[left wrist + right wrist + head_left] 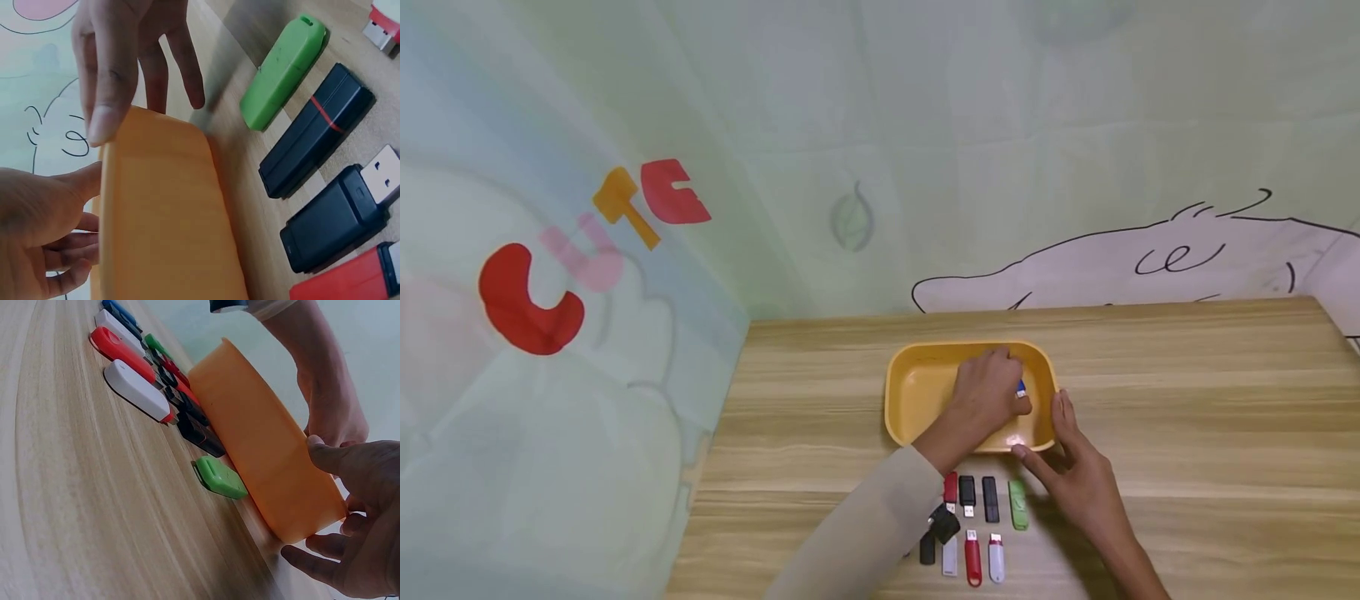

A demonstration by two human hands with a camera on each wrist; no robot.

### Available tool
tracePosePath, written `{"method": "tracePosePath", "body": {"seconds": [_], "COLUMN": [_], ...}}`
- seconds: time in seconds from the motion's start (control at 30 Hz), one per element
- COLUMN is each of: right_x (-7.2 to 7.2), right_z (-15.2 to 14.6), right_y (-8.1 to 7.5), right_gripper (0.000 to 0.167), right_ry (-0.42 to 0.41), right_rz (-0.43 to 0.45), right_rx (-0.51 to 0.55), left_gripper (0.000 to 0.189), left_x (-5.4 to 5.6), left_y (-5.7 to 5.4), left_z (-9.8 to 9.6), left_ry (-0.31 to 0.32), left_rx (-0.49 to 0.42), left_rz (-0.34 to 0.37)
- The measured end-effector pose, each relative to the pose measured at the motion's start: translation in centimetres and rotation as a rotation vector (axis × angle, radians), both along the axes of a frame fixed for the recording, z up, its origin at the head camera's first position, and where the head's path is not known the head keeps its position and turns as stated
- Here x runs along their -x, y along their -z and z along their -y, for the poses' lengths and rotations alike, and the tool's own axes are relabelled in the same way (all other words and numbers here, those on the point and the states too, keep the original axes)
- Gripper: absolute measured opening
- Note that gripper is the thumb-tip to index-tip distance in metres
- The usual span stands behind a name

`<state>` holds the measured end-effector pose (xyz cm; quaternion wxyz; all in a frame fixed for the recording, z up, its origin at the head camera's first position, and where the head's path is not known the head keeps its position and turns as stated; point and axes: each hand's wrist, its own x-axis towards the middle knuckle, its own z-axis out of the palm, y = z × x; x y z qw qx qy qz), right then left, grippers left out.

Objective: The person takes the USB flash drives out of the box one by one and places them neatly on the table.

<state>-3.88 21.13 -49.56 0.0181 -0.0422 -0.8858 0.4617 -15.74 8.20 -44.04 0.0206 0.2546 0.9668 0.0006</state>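
A yellow plastic box (925,392) stands on the wooden table. My left hand (988,387) reaches down inside it, fingers bent, and a blue USB flash drive (1021,389) shows between index finger and thumb. The box wall hides those fingertips in the left wrist view. My right hand (1086,479) holds the near right corner of the box, thumb at the front rim and fingers along the right side. In front of the box lie more USB flash drives, among them a green one (1017,504), a black one (990,500) and a white one with a red end (996,558).
Two rows of flash drives lie close to the box's front wall, including a red one (973,558) and a light grey one (950,557). My left sleeve (865,533) covers part of the rows. A printed curtain (1000,125) hangs behind the table (1210,417).
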Motion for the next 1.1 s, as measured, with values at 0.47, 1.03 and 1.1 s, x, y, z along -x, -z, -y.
{"method": "tracePosePath", "body": {"seconds": [0.47, 1.03, 1.1], "right_x": [0.0, 0.1, 0.0], "right_z": [0.1, 0.0, 0.1], "right_y": [0.0, -0.4, -0.4], "right_gripper": [0.098, 0.098, 0.099], "right_ry": [0.002, -0.006, -0.004], "right_rz": [-0.004, -0.007, -0.001], "right_rx": [-0.009, 0.001, -0.004], "left_gripper": [0.031, 0.041, 0.041], "left_x": [-1.5, -3.5, -3.8], "left_y": [-1.5, -3.4, -3.5], "left_z": [1.3, 2.8, 2.9], "left_ry": [0.073, 0.08, 0.08], "left_rx": [-0.017, -0.059, -0.063], "left_rz": [-0.075, -0.105, -0.108]}}
